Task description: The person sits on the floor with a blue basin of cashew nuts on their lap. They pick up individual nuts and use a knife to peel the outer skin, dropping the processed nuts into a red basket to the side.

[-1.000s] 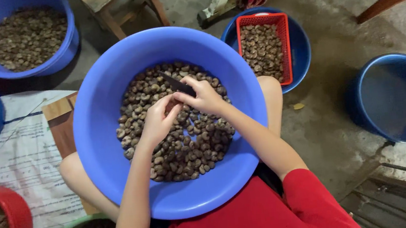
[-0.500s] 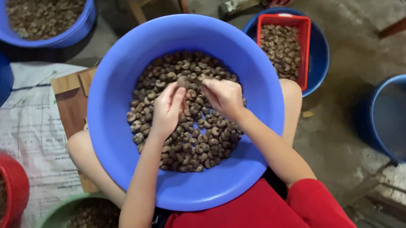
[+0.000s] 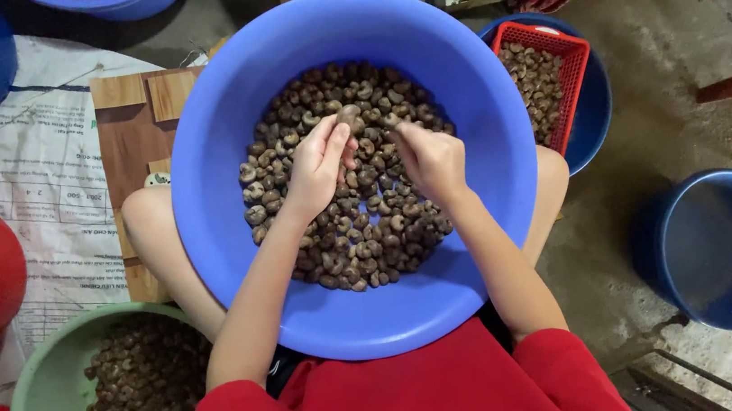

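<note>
From the head camera, the left hand (image 3: 315,167) is closing its grip on one brown nut (image 3: 348,117), pinching it at the fingertips above the heap of nuts (image 3: 359,224). The right hand (image 3: 434,160) is curling into a closed grip, resting on the heap; what it is holding cannot be told. The heap is lying in a big blue basin (image 3: 460,69) on the person's lap. One red basket (image 3: 572,75) and one green basin (image 3: 41,394) are sitting beside it.
</note>
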